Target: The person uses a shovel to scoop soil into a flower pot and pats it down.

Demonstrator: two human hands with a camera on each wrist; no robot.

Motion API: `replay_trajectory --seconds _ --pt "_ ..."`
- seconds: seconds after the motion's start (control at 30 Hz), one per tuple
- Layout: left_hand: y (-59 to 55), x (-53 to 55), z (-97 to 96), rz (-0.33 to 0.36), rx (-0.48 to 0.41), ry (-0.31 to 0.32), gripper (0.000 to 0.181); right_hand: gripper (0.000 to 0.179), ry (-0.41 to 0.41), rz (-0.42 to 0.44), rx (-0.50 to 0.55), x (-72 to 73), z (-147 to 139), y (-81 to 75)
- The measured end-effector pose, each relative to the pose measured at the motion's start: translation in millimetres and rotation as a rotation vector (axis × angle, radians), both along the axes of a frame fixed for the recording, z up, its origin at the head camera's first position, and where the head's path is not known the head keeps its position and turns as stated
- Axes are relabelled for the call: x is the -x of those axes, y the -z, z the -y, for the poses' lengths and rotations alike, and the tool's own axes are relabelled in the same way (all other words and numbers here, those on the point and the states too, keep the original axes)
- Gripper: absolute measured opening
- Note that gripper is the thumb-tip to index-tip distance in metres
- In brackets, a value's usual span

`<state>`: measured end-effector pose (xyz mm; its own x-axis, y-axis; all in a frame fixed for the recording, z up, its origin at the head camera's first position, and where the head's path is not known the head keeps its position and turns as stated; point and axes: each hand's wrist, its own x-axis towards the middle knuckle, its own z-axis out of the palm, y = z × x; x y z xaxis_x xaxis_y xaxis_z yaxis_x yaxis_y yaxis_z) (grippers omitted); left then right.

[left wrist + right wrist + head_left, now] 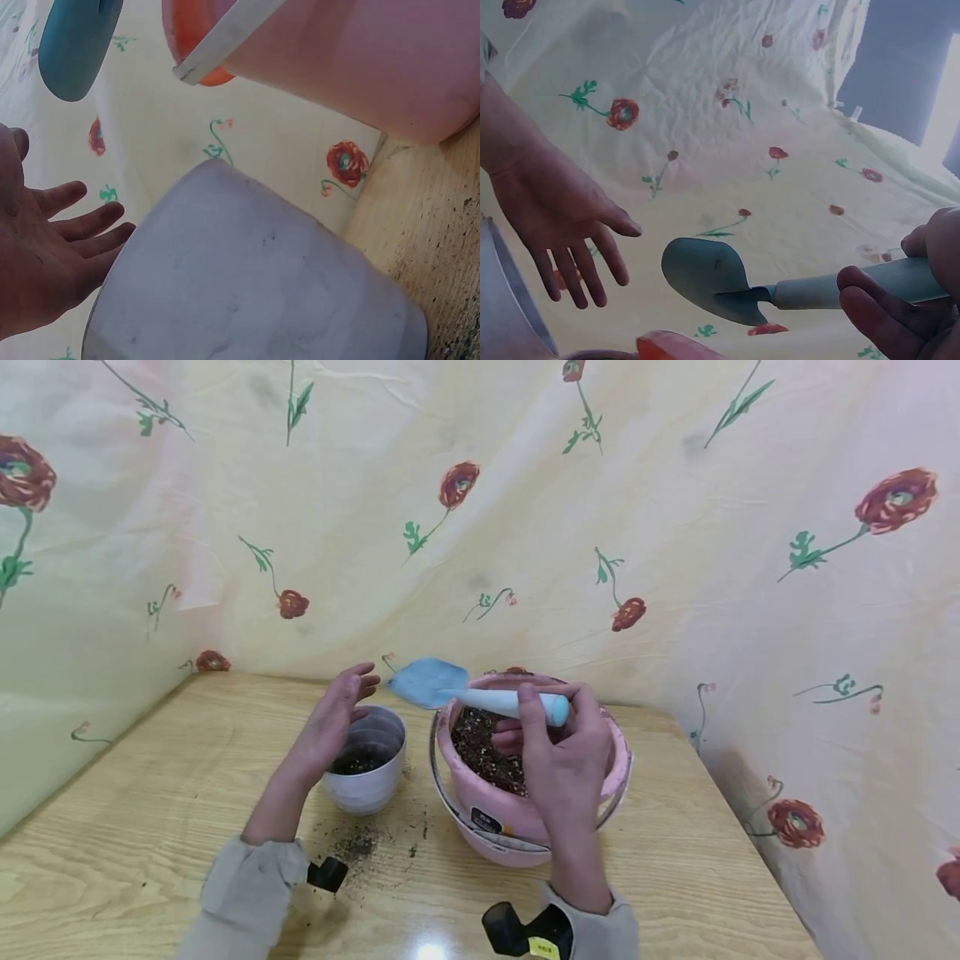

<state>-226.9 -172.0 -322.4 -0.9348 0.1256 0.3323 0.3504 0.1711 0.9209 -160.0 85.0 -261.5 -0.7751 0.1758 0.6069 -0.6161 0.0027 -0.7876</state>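
My right hand grips the pale handle of a blue garden trowel above a pink bucket. The trowel's blade points left and is held level with the bucket's rim or higher. Dark potting soil fills much of the bucket. My left hand, fingers extended and holding nothing, hovers over the left rim of a white flowerpot. Some dark soil lies inside that pot. In the right wrist view, the left palm faces the trowel blade, with a gap between them.
Loose soil is scattered on the wooden table in front of the flowerpot. The bucket's handle hangs down around its front. A flowered cloth hangs behind the table and along both sides.
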Motion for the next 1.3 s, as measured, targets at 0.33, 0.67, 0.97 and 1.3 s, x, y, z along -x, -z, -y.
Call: replay_trajectory --seconds 0.33,0.67,0.97,1.3 --pt "1.1 -6.0 -21.4 -0.028 0.068 0.027 0.055 0.022 0.079 0.013 0.016 1.5 -24.8 -4.9" --pt "1.5 -8.6 -38.2 -0.011 0.073 0.076 0.052 0.024 0.141 0.034 0.088 4.7 -53.7 -7.0" --pt "3.5 -8.6 -45.1 -0.033 0.103 0.081 0.05 0.019 0.182 0.04 0.124 11.6 -78.0 -2.7" --pt "7.4 -7.7 -48.9 -0.049 0.131 0.068 0.049 0.02 0.229 0.04 0.148 16.5 -98.2 1.3"
